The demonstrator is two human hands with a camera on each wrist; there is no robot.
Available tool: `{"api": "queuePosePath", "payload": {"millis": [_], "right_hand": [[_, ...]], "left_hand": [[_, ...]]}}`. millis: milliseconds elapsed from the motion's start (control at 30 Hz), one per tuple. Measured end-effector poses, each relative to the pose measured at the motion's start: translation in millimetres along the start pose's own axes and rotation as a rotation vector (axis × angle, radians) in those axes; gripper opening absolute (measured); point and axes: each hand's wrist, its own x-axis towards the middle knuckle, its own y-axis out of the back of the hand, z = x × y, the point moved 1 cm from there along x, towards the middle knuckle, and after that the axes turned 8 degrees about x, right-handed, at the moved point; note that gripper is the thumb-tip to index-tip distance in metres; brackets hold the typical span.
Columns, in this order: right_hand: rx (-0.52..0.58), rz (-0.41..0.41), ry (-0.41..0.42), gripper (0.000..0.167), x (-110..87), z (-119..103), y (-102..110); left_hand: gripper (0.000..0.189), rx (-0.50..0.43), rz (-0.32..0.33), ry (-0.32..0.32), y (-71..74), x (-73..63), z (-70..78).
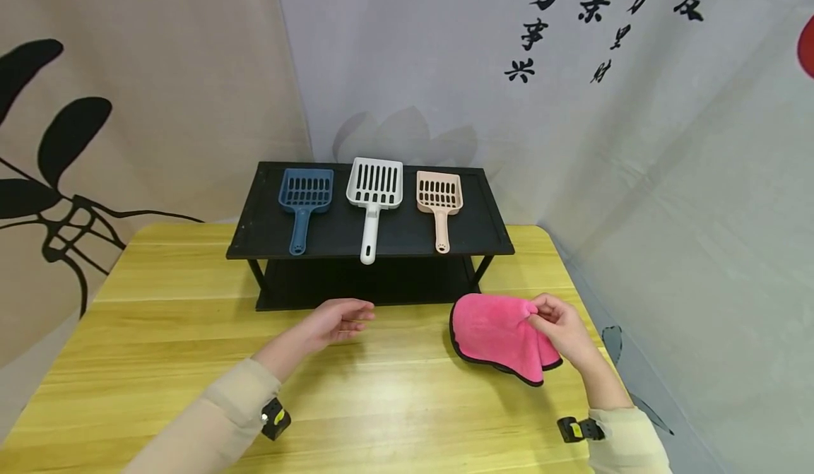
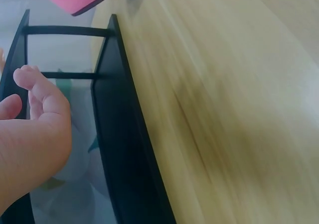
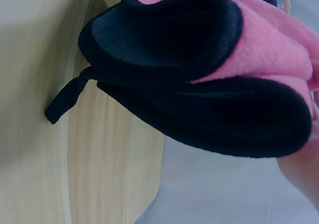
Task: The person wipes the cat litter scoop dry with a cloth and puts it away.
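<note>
My right hand [image 1: 566, 329] pinches a pink cloth [image 1: 490, 326] with black edging and holds it at the right of the table. In the right wrist view the cloth [image 3: 269, 40] hangs in folds, showing a dark underside and a small black loop. My left hand [image 1: 333, 322] is over the table in front of the black rack, fingers loosely bent, holding nothing. Three cat litter scoops lie in a row on the rack's top: a blue scoop [image 1: 302, 202], a white scoop [image 1: 372, 205] and a pale peach scoop [image 1: 440, 205], their handles toward me.
The black two-tier rack [image 1: 400, 237] stands at the back of the wooden table [image 1: 381, 403], its lower shelf [image 1: 369, 283] close to the tabletop. Behind hangs a pale curtain [image 1: 407, 57] with black characters and plant drawings. The table's right edge runs beside my right hand.
</note>
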Motion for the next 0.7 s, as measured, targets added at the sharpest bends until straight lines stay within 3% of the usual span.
{"api": "queuePosePath", "payload": {"millis": [100,200,333,467,567,700], "right_hand": [[0.003,-0.003,0.012,0.003,-0.7,0,4],[-0.063,0.015,-0.008,0.006,-1.6,-3,10],[-0.239,0.093,-0.049,0.009,-2.6,-9,19],[-0.446,0.217,-0.014,0.008,-2.2,-12,28],[-0.639,0.301,0.099,0.011,-0.6,-12,30],[-0.875,0.339,0.366,0.02,2.8,-1,21]], "left_hand": [[0.032,-0.001,0.003,-0.003,3.9,-2.1,-2.5],[0.034,-0.001,0.009,-0.003,6.4,-3.5,-4.3],[0.036,0.003,0.025,0.002,9.3,-5.4,-5.3],[0.037,0.007,0.03,-0.005,13.5,-8.1,-6.4],[0.036,0.005,0.022,-0.017,16.6,-10.1,-7.2],[0.033,-0.005,0.022,-0.026,20.2,-13.2,-7.9]]}}
